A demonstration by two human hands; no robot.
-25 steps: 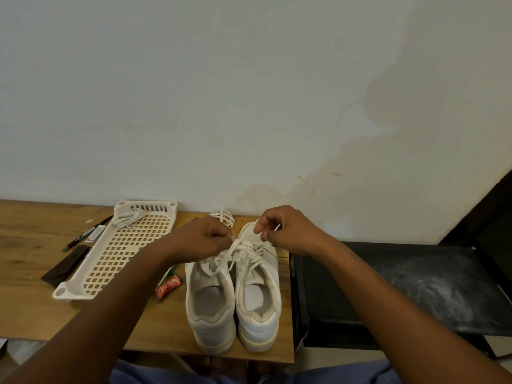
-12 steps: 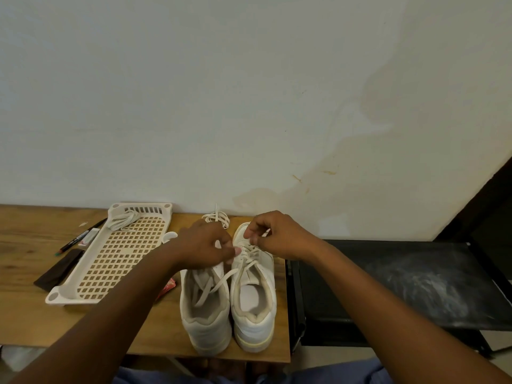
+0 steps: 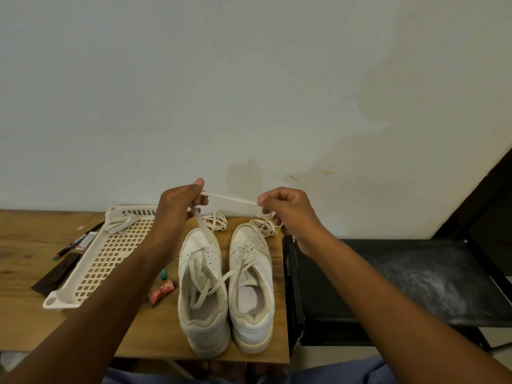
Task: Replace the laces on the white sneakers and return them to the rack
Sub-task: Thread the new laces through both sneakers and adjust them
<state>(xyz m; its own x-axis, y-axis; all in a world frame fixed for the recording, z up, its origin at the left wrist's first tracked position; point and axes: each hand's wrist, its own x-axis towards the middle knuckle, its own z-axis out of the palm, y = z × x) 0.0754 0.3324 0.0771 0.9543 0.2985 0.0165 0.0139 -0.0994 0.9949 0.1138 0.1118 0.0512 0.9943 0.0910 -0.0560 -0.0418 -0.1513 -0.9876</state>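
**Mid-lacing: one lace held taut above the pair**

Right now a white lace (image 3: 230, 199) is stretched between both hands above the white sneakers (image 3: 225, 286), which stand side by side, heels toward the person, on the wooden table (image 3: 25, 314). The left hand (image 3: 180, 209) pinches one end between thumb and curled fingers; the right hand (image 3: 282, 207) has its fingers curled round the other. From the left hand the lace drops into the left sneaker (image 3: 202, 295), and a loose strand crosses over to the right sneaker (image 3: 253, 286), which looks partly laced.

The likely trouble, as I judge it, is tangling: with that strand running between the two shoes, a hard pull could drag one shoe or snag eyelets. Coiled laces (image 3: 214, 221) lying just beyond the toes could also get caught up.

Beside the shoes sits a perforated white plastic tray (image 3: 91, 261) holding another bundled lace (image 3: 122, 223). Markers (image 3: 77, 242), a dark flat case (image 3: 56, 273) and a red wrapper (image 3: 160, 292) lie nearby. A black shelf (image 3: 401, 278) abuts the table on the right, under a stained white wall (image 3: 249, 79).
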